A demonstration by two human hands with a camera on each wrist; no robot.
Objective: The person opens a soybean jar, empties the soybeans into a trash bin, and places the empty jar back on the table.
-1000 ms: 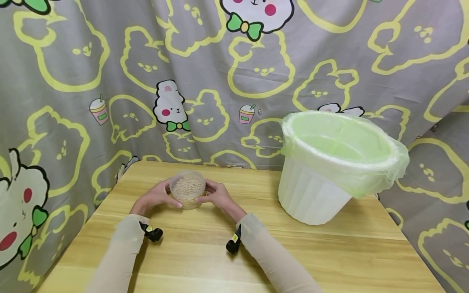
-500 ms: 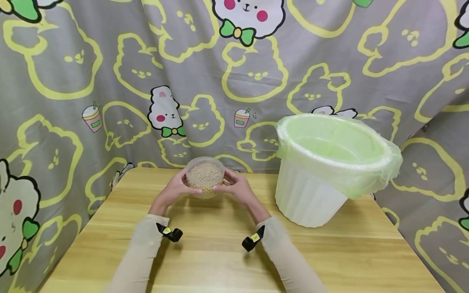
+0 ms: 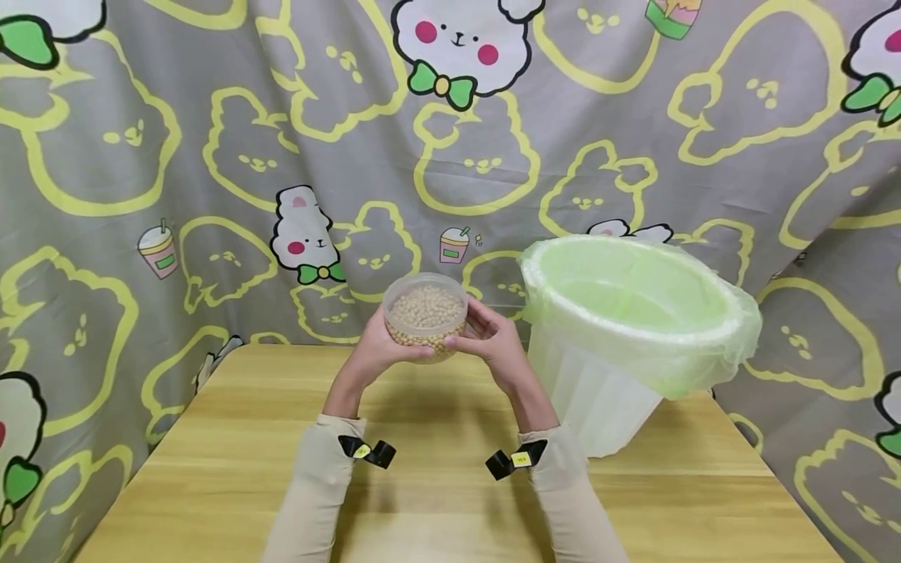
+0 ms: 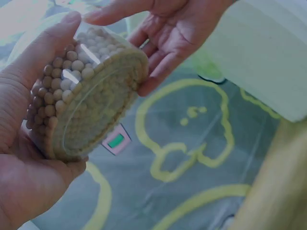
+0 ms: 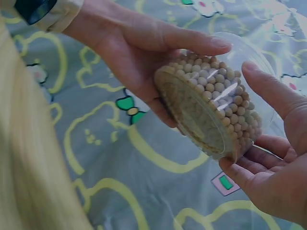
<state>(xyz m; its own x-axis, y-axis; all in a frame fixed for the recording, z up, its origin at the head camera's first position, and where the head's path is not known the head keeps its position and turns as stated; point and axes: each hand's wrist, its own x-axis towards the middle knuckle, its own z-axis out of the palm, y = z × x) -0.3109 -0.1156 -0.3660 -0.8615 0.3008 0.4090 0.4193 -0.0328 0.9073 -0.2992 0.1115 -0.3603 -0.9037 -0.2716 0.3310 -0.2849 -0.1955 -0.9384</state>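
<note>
Left to right. Curtain (image 3: 105, 156): printed cloth that closes off the left side, the rear and the right side of the scene. Bench (image 3: 211, 485): wooden top, its left edge running beside the curtain, with bare wood in front of the sleeves and out to the left.

Left hand (image 3: 380, 352): raised above the bench, its fingers (image 4: 45, 45) curled round the left wall of the tub (image 3: 425, 314), thumb along the upper rim, palm under the base edge. The tub is a clear round container filled with pale beans (image 5: 216, 91), lidless in the head view, held level in the air between both hands, above the rear part of the bench and just left of the bin (image 3: 633, 328).

Right hand (image 3: 493, 340): its fingers (image 5: 249, 175) cup the tub's right wall and base, thumb laid over the rim; the wrist views show the tub's flat base exposed between the two palms. Both hands grip the tub from opposite sides.

The bin is a white ribbed pail lined with a pale green bag (image 3: 732, 352) folded over its rim, standing on the bench's rear right part, mouth open upward, near the right hand but not touching it. The bench's right edge lies just beyond it.
</note>
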